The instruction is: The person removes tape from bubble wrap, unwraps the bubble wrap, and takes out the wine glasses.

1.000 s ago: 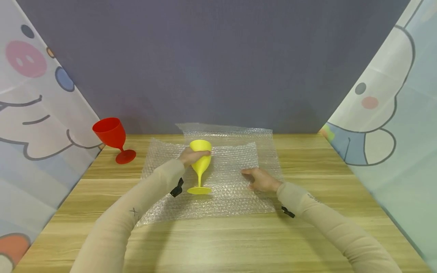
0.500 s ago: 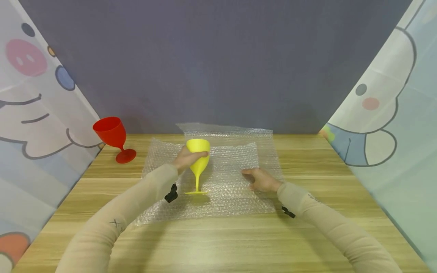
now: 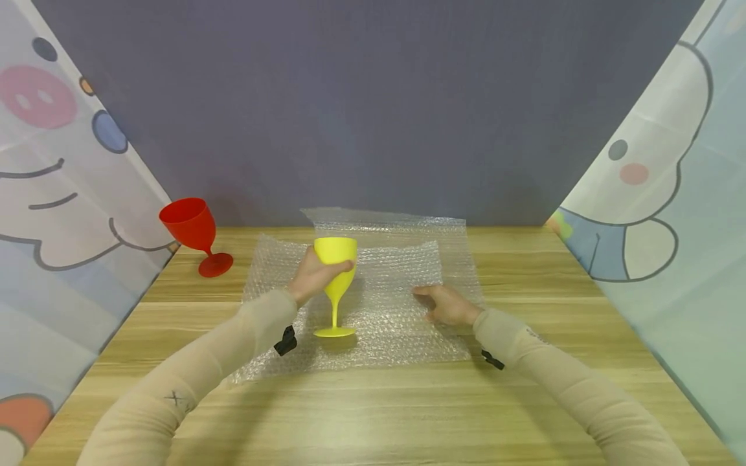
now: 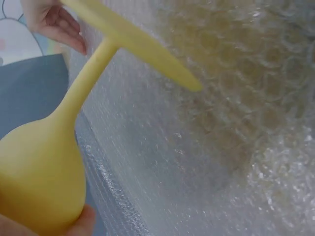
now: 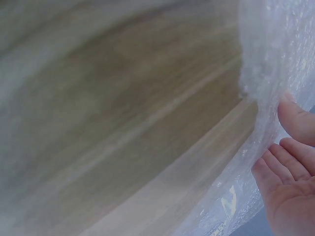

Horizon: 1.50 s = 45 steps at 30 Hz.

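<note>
My left hand (image 3: 311,275) grips a yellow plastic goblet (image 3: 336,285) round its bowl, thumb across the near side. Upright, the goblet hangs over a sheet of bubble wrap (image 3: 384,323), its foot apart from the sheet and a shadow below. In the left wrist view, the goblet's stem and foot (image 4: 142,46) stand over the bubbles. My right hand (image 3: 447,305) rests at the right part of the bubble wrap, holding nothing. The right wrist view shows its thumb (image 5: 298,118) and loosely bent fingers apart, beside the sheet's edge (image 5: 261,73).
A red goblet (image 3: 195,230) stands at the back left of the wooden table (image 3: 373,421). A second layer of bubble wrap (image 3: 454,249) reaches toward the grey back wall (image 3: 373,116). Printed cartoon cloths (image 3: 670,194) flank the table on both sides.
My left hand has drawn the yellow goblet slightly left and up off the bubble wrap, toward the camera. The right hand has stayed in place.
</note>
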Each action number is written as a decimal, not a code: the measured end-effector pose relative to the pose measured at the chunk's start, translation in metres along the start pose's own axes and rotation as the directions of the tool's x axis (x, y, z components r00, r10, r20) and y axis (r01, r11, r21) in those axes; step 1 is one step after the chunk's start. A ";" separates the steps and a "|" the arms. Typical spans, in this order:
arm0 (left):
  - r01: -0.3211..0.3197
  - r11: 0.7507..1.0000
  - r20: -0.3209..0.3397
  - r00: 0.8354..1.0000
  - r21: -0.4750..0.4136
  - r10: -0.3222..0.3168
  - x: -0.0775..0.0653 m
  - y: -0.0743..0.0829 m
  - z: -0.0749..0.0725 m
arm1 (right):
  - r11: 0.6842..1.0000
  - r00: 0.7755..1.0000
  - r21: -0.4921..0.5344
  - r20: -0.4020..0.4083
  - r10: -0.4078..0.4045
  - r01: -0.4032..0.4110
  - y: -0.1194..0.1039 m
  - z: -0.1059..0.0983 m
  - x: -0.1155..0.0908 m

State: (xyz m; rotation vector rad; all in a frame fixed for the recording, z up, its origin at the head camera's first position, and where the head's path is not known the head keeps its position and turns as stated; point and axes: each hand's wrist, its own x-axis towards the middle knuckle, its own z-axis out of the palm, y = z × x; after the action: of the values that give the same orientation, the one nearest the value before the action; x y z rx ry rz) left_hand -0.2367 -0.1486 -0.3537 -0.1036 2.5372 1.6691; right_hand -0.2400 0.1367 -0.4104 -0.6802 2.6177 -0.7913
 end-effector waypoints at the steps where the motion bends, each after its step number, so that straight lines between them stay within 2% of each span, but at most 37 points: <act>1: -0.003 1.000 -0.007 1.000 0.005 0.003 -0.002 0.000 0.000 | 1.000 1.000 0.004 0.002 0.003 -0.003 0.000 0.000 0.000; 7: -0.039 0.999 -0.028 0.999 -0.003 0.039 -0.009 -0.002 -0.001 | 1.000 1.000 -0.007 -0.006 -0.004 0.004 -0.001 0.000 0.000; 12: -0.039 0.999 -0.064 0.997 0.024 0.041 -0.015 -0.001 -0.004 | 1.000 1.000 -0.015 -0.006 -0.007 0.007 -0.001 0.001 0.000; 21: -0.106 0.993 -0.115 0.987 0.055 0.112 -0.025 0.005 -0.014 | 0.999 1.000 -0.032 -0.010 -0.019 0.019 -0.001 0.000 0.000; 29: -0.188 0.981 -0.154 0.969 0.044 0.193 -0.035 0.006 -0.026 | 0.999 1.000 -0.033 -0.001 -0.017 0.017 0.000 -0.001 0.001; 35: -0.207 0.978 -0.191 0.959 0.032 0.210 -0.043 0.010 -0.037 | 0.999 1.000 -0.052 -0.010 -0.017 0.017 0.001 -0.001 0.000; 45: -0.203 0.973 -0.272 0.936 0.106 0.225 -0.054 0.016 -0.059 | 0.999 1.000 -0.049 -0.011 -0.020 0.020 0.002 0.001 0.000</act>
State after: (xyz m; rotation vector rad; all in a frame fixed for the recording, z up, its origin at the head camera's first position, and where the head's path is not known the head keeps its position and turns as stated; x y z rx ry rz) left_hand -0.1882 -0.1967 -0.3095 -0.0641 2.9149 1.7402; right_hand -0.2405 0.1382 -0.4121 -0.7187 2.6524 -0.7406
